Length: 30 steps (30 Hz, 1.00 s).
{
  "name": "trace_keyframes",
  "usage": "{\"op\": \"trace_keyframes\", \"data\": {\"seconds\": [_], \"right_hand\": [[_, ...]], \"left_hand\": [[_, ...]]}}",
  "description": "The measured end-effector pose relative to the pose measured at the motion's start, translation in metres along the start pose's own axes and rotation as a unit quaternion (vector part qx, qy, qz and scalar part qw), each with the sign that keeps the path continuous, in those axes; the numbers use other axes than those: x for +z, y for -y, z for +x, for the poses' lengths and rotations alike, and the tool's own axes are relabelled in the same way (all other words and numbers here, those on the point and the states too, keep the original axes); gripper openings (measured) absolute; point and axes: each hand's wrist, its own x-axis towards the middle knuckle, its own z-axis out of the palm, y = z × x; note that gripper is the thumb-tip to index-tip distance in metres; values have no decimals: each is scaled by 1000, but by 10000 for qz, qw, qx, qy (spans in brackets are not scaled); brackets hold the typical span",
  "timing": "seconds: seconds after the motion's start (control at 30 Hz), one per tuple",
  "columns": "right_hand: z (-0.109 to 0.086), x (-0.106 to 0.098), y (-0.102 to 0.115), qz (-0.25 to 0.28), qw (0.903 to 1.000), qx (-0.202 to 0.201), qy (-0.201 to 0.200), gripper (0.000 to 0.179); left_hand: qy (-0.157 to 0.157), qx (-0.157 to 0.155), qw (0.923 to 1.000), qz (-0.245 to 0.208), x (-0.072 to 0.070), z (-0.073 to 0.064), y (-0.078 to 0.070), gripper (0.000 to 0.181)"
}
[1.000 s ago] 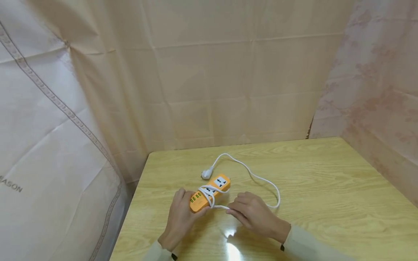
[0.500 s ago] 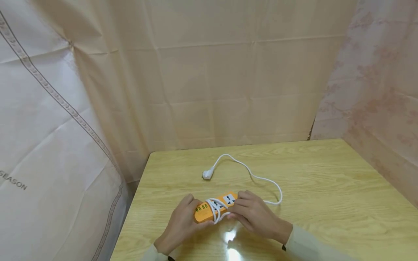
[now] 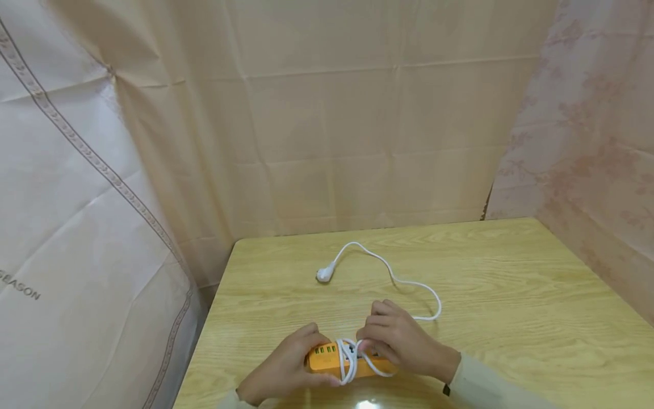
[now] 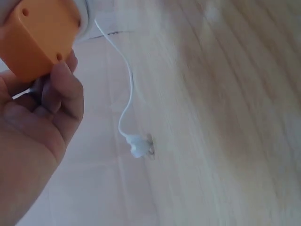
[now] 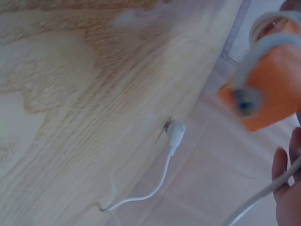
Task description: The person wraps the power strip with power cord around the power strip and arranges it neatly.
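Beige cloth (image 3: pixel 327 125) hangs behind the table (image 3: pixel 511 295). The left hand (image 3: pixel 288 363) grips one end of the strip (image 3: pixel 323 360) between thumb and fingers, holding it up over the table's near part; the right hand (image 3: pixel 406 343) pinches the cord (image 5: pixel 263 193) at the other end. The cord loops around the strip's middle, its loose stretch curving across the table to the plug (image 3: pixel 324 275).

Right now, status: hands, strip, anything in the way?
Left hand grips strip, right hand holds cord. Cord looped around strip. Plug on table, clear of hands. Nothing seen blocking.
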Motion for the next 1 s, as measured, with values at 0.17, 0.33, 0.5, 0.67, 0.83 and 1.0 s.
{"op": "trace_keyframes", "data": {"seconds": [0.17, 0.33, 0.5, 0.67, 0.83, 1.0], "right_hand": [[0, -4, -2, 676, 9970, 202, 315, 11], [-2, -7, -3, 1211, 9891, 416, 729, 10], [-6, -8, -5, 1528, 9814, 624, 982, 11], [-5, -8, -8, 1726, 9782, 673, 941, 13], [-5, -7, -10, 1942, 9751, 662, 845, 15], [-5, -6, -12, 2261, 9681, 663, 858, 17]], "left_hand": [[337, 215, 9977, -546, 1, 0, 0, 47], [600, 286, 9950, -747, 5, 2, -3, 43], [830, 424, 9914, -918, 7, 6, -5, 38], [959, 510, 9864, -1233, 8, 10, -5, 35], [1037, 485, 9799, -1632, 4, 12, -8, 34], [1126, 420, 9723, -2005, 2, 11, -9, 33]]}}
